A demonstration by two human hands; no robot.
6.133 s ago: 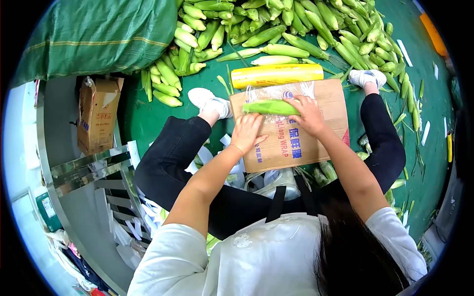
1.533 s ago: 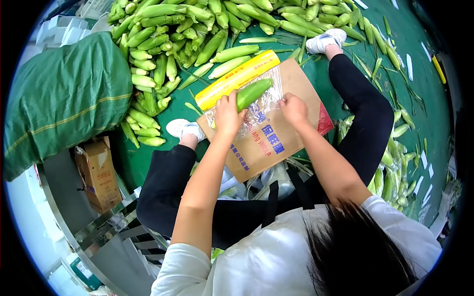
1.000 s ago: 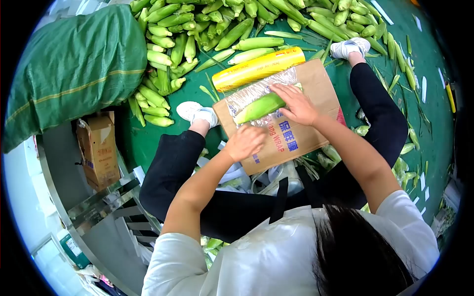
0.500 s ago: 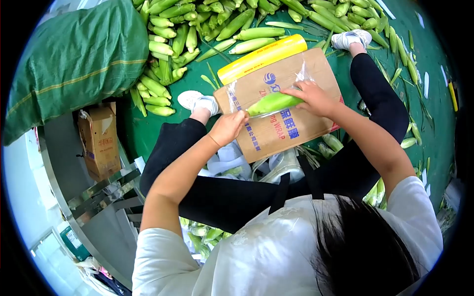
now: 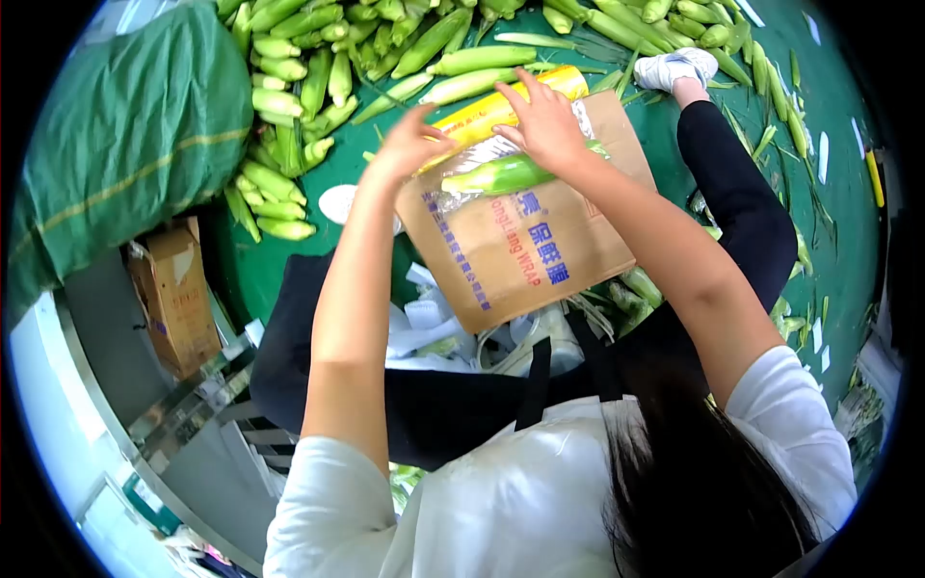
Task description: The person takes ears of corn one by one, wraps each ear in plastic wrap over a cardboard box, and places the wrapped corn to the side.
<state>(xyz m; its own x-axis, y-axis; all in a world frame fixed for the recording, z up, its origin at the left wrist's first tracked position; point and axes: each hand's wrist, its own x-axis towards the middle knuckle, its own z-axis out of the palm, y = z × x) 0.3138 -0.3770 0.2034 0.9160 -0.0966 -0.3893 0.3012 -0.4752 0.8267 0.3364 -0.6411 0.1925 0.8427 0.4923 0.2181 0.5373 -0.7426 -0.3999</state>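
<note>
An ear of corn in green husk (image 5: 501, 175) lies on clear film on top of a cardboard box (image 5: 520, 241) between my legs. Along the box's far edge rests a yellow roll of film (image 5: 472, 122). My left hand (image 5: 412, 149) is at the roll's left end, fingers spread and slightly blurred. Over the roll's right part is my right hand (image 5: 541, 123), its fingers apart, with the wrist just above the corn's right end. Neither hand shows anything gripped in it.
A large pile of corn (image 5: 385, 39) spreads across the green floor (image 5: 829, 87) ahead. At the left are a bulging green sack (image 5: 135, 144) and an open carton (image 5: 178, 299). Wrapped corn and white material lie under and beside my legs. A yellow-handled tool (image 5: 875, 178) lies far right.
Both hands have left the corn and moved forward to the yellow roll, opening their fingers. The corn now lies on film near the roll; earlier it was held between the hands.
</note>
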